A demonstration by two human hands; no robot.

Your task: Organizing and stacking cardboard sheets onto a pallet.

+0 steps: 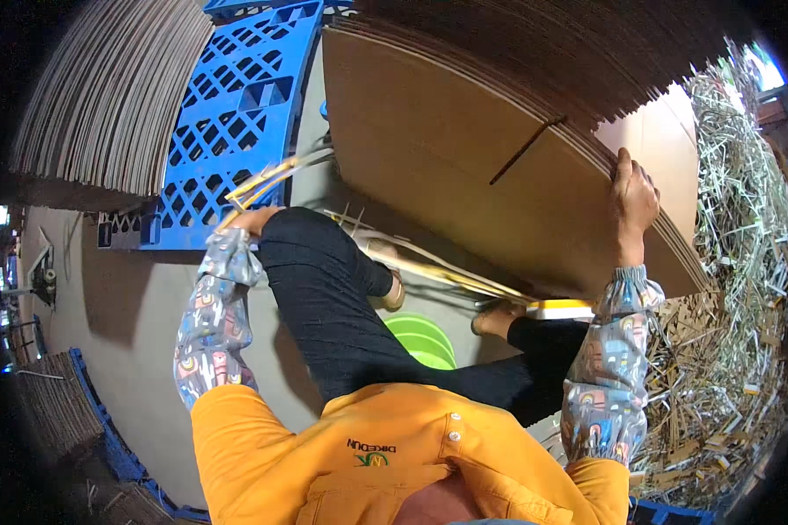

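My right hand (636,201) grips the right edge of a tilted bundle of brown cardboard sheets (438,131), its thumb over the top edge. A dark rod-like piece (528,150) lies across the face of the front sheet. Beside my raised left knee, my left hand (252,220) is closed around thin yellow-and-white strips (267,179), slightly blurred; the knee hides part of that hand. More pale and yellow strips (446,271) lie along the lower edge of the sheets, near my feet.
A blue plastic pallet (228,114) stands at the upper left, beside a tall cardboard stack (105,96). Shredded strips and scraps (718,350) heap up on the right. A green round tub (422,339) sits between my legs. Another stack (57,398) is at the lower left.
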